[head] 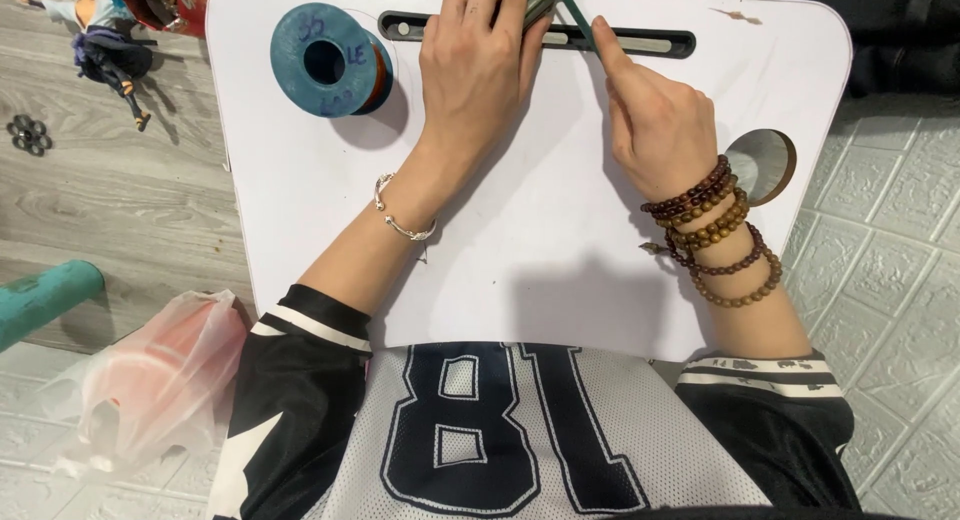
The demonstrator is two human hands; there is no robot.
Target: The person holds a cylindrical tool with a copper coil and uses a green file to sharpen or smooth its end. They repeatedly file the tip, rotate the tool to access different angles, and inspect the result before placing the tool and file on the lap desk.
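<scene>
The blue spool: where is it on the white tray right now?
In the head view the blue spool lies flat at the far left corner of the white tray, just left of the left hand and the dark slot.

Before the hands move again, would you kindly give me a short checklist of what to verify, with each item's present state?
1. Left hand grips the greenish bundle: ok.
2. Right hand pinches the thin green strip: ok.
3. How strip and bundle join: cannot tell, hidden by fingers.
4. Blue spool lies apart from both hands: ok.
5. White lap table sits level: ok.
</scene>
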